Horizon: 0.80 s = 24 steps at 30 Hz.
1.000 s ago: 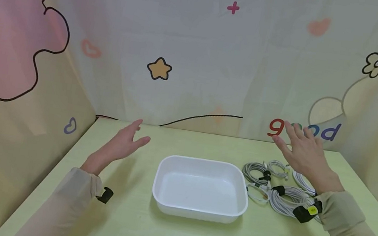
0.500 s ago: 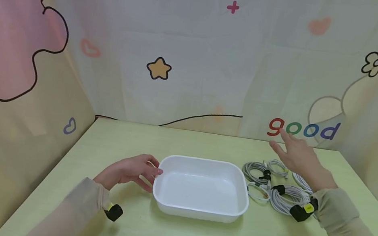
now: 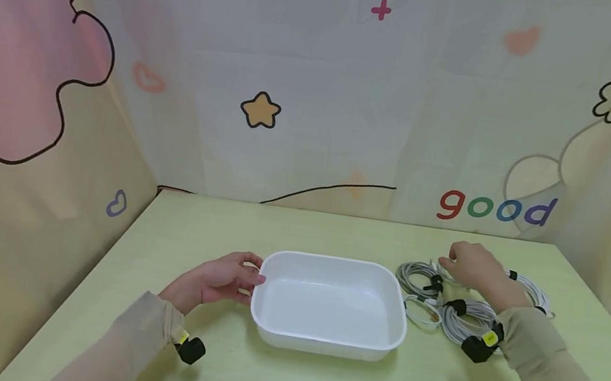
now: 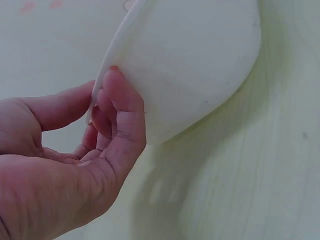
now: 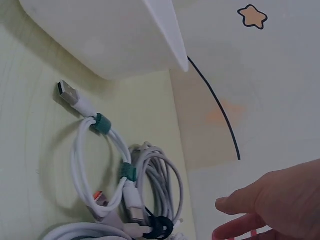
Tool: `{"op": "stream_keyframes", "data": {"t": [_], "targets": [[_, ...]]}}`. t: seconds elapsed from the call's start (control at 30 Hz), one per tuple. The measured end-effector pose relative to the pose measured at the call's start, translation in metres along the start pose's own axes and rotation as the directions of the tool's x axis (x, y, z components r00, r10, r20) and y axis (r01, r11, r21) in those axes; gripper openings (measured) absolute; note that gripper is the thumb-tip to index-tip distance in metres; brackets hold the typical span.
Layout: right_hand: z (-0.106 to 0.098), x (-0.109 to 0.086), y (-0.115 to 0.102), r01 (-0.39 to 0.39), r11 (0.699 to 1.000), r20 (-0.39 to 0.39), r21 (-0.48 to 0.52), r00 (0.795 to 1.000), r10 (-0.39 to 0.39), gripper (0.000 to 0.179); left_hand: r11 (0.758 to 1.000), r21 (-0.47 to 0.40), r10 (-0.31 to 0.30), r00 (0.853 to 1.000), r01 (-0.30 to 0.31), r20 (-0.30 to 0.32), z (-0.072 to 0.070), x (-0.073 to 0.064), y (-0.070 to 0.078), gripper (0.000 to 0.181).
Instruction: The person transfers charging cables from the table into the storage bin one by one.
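A white plastic basin [image 3: 324, 346] stands on the table. My left hand [image 3: 223, 280] pinches its left rim, thumb on one side and bent fingers on the other, as the left wrist view shows on the basin wall [image 4: 200, 65]. Over the cable coils at the back right, my right hand [image 3: 473, 268] hangs with fingers bent downward. Beneath it lies a small coiled cable, mostly covered. In the right wrist view, thumb and fingers of this hand [image 5: 280, 205] are apart with no cable visible between them; the lower fingers are cut off.
Beside the basin lie a grey cable coil [image 3: 417, 277], a short white USB cable [image 5: 75, 155] with green ties, and a larger coil [image 3: 459, 329] with a black strap. Another white coil [image 3: 537, 294] sits further right. A printed curtain [image 3: 321, 87] closes off the back.
My left hand has come down and right from the air onto the basin's rim. My right hand has dropped from in front of the curtain to the coils, its spread fingers now bent.
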State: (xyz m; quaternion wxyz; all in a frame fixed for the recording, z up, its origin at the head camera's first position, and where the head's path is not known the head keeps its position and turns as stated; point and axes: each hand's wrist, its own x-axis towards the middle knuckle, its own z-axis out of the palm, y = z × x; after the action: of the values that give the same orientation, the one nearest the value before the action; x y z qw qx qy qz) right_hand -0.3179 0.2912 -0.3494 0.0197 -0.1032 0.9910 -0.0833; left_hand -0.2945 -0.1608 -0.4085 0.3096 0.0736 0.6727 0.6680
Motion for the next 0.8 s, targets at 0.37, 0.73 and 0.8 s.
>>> {"op": "stream_keyframes", "data": {"t": [0.37, 0.73, 0.8], "targets": [[0.032, 0.010, 0.003, -0.119, 0.992, 0.126, 0.049, 0.986, 0.112, 0.028, 0.997, -0.078, 0.011, 1.000, -0.010, 0.012, -0.002, 0.000, -0.005, 0.024], [0.040, 0.014, 0.005, -0.113, 0.983, 0.063, 0.144, 0.992, 0.105, 0.032, 0.994, -0.106, 0.013, 1.000, -0.012, 0.015, -0.002, -0.001, -0.006, 0.023], [0.042, 0.017, 0.007, -0.096, 0.982, 0.045, 0.165, 0.995, 0.090, 0.033, 0.994, -0.110, 0.009, 1.000, -0.007, 0.010, -0.002, -0.001, -0.006, 0.023]]}}
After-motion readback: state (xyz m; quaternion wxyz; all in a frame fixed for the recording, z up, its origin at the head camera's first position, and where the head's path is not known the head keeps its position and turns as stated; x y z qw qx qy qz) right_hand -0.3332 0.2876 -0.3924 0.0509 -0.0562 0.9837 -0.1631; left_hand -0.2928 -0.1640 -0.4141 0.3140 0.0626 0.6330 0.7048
